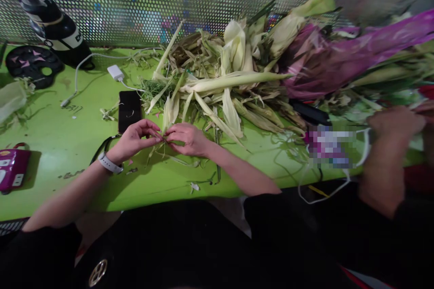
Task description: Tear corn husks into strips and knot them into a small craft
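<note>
My left hand [144,136] and my right hand [186,139] meet over the green table, fingertips pinched together on a thin corn husk strip [164,139]. Its exact shape is partly hidden by my fingers. A pale husk leaf [170,110] stands up just behind the fingertips. Beyond my hands spreads a large heap of corn husks [230,82], some fresh and whitish, others dry and brown. Loose shreds lie below and around my hands. A bundle of fine green shreds [156,92] sits at the heap's left edge. My left wrist wears a white watch [110,163].
A black phone [129,109] lies behind my left hand, near a white charger [115,72] with its cable. Left are a dark bottle [59,27], a black palette-shaped tray [20,67] and a purple pack [14,169]. Right are a purple plastic bag [325,65] and another person's hand [395,122].
</note>
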### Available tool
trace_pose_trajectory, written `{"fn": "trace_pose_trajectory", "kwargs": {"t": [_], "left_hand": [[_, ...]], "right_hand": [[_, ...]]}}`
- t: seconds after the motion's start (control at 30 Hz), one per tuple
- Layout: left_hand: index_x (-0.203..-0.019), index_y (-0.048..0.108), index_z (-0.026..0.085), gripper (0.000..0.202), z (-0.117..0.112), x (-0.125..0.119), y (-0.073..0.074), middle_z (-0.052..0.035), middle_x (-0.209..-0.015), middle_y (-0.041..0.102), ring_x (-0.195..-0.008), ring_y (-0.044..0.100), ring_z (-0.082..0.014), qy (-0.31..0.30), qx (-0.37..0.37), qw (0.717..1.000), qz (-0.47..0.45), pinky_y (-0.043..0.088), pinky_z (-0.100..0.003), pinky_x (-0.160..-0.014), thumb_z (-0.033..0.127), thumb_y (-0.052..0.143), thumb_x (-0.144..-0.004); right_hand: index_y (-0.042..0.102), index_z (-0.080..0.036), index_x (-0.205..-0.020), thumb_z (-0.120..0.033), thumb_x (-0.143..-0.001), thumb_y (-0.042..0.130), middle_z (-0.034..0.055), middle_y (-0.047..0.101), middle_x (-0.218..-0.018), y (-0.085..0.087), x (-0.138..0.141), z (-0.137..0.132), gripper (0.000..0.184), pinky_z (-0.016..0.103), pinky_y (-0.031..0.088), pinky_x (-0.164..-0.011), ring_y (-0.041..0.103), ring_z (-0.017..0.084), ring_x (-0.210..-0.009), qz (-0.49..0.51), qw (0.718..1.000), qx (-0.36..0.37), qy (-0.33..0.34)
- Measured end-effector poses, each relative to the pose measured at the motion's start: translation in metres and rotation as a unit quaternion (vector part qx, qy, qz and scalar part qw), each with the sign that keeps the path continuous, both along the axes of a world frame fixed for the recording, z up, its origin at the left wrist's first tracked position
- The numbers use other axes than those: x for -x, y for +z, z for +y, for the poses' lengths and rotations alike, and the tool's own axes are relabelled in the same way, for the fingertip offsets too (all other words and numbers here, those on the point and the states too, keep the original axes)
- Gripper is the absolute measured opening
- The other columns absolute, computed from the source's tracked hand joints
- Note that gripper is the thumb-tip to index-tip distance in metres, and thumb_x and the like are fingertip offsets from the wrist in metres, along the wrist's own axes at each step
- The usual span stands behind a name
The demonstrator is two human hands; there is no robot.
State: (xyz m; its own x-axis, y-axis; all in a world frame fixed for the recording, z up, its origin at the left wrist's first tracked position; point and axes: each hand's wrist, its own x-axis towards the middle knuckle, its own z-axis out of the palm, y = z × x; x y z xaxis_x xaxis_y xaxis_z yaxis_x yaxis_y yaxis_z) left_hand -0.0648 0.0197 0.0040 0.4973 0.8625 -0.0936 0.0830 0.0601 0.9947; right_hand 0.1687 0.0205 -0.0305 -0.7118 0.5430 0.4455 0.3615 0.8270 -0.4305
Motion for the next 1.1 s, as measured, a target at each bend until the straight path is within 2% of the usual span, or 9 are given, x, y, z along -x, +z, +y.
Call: {"fn": "trace_pose_trajectory", "kwargs": {"t": [0.13,0.2,0.3,0.4,0.53,0.73,0.87,0.93,1.1], "left_hand": [[-0.095,0.066,0.014,0.024,0.0,0.003,0.002,-0.0059,-0.088,0.074,-0.079,0.07,-0.0153,0.001,-0.131,0.988,0.087,0.057,-0.03,-0.074,0.026,0.078,-0.078],[-0.094,0.067,0.016,0.016,-0.003,0.002,0.0,-0.0046,-0.088,0.074,-0.08,0.07,-0.0163,0.01,-0.237,0.961,0.142,0.055,-0.032,-0.073,0.023,0.074,-0.081],[-0.093,0.067,0.019,0.011,-0.009,-0.002,-0.006,-0.0016,-0.086,0.076,-0.076,0.069,-0.0171,0.062,-0.447,0.863,0.225,0.051,-0.035,-0.075,0.018,0.07,-0.082],[-0.101,0.065,0.023,0.019,-0.012,-0.004,-0.011,0.0021,-0.083,0.077,-0.066,0.068,-0.0147,0.088,-0.598,0.758,0.244,0.047,-0.034,-0.072,0.015,0.07,-0.084],[-0.114,0.06,0.024,0.035,-0.012,-0.004,-0.013,0.0018,-0.09,0.078,-0.071,0.071,-0.0128,0.071,-0.677,0.695,0.229,0.046,-0.033,-0.074,0.011,0.071,-0.084],[-0.114,0.059,0.028,0.032,-0.012,0.0,-0.015,0.0035,-0.093,0.079,-0.074,0.073,-0.0137,0.077,-0.701,0.667,0.242,0.046,-0.034,-0.079,0.015,0.07,-0.087],[-0.119,0.059,0.027,0.038,-0.012,0.002,-0.017,0.0031,-0.094,0.079,-0.076,0.072,-0.0135,0.077,-0.71,0.657,0.242,0.045,-0.033,-0.083,0.014,0.071,-0.085],[-0.122,0.058,0.027,0.043,-0.011,0.003,-0.017,0.0032,-0.094,0.079,-0.075,0.072,-0.0131,0.083,-0.712,0.656,0.236,0.044,-0.032,-0.082,0.011,0.071,-0.084],[-0.125,0.057,0.028,0.046,-0.012,0.005,-0.018,0.0018,-0.1,0.079,-0.08,0.073,-0.0159,0.063,-0.701,0.671,0.232,0.041,-0.036,-0.081,0.009,0.069,-0.084]], "right_hand": [[0.071,-0.017,-0.095,-0.018,-0.088,0.063,0.0072,0.073,-0.098,0.001,-0.001,0.0,0.01,0.033,0.049,-0.067,0.065,0.018,-0.083,0.011,1.0,-0.019,-0.01],[0.071,-0.017,-0.092,-0.018,-0.087,0.062,0.0074,0.073,-0.096,-0.001,0.001,-0.001,0.01,0.033,0.048,-0.066,0.065,0.018,-0.082,0.004,1.0,-0.026,-0.017],[0.071,-0.016,-0.092,-0.02,-0.086,0.062,0.0082,0.073,-0.096,-0.005,0.003,-0.002,0.012,0.033,0.047,-0.065,0.064,0.018,-0.08,0.006,1.0,-0.015,-0.019],[0.072,-0.016,-0.094,-0.02,-0.088,0.059,0.008,0.072,-0.094,-0.005,0.005,-0.002,0.015,0.034,0.05,-0.069,0.064,0.018,-0.081,0.053,0.995,0.073,-0.032],[0.071,-0.016,-0.101,-0.025,-0.094,0.054,0.0073,0.069,-0.098,0.003,0.005,-0.001,0.021,0.034,0.052,-0.078,0.063,0.016,-0.086,0.125,0.959,0.252,-0.041],[0.073,-0.018,-0.104,-0.034,-0.089,0.064,0.0036,0.064,-0.096,0.007,0.006,-0.001,0.024,0.029,0.05,-0.072,0.058,0.011,-0.077,0.196,0.868,0.457,-0.012],[0.073,-0.017,-0.09,-0.037,-0.081,0.073,0.001,0.063,-0.084,0.003,0.008,-0.001,0.022,0.027,0.047,-0.07,0.056,0.01,-0.073,0.269,0.827,0.493,-0.023],[0.072,-0.016,-0.087,-0.037,-0.081,0.074,0.0007,0.063,-0.082,0.003,0.008,-0.001,0.021,0.027,0.046,-0.069,0.055,0.01,-0.071,0.282,0.834,0.473,-0.039],[0.07,-0.016,-0.084,-0.032,-0.083,0.07,0.0014,0.062,-0.084,0.011,0.004,-0.002,0.015,0.028,0.047,-0.071,0.054,0.012,-0.076,0.286,0.891,0.34,-0.093]]}}
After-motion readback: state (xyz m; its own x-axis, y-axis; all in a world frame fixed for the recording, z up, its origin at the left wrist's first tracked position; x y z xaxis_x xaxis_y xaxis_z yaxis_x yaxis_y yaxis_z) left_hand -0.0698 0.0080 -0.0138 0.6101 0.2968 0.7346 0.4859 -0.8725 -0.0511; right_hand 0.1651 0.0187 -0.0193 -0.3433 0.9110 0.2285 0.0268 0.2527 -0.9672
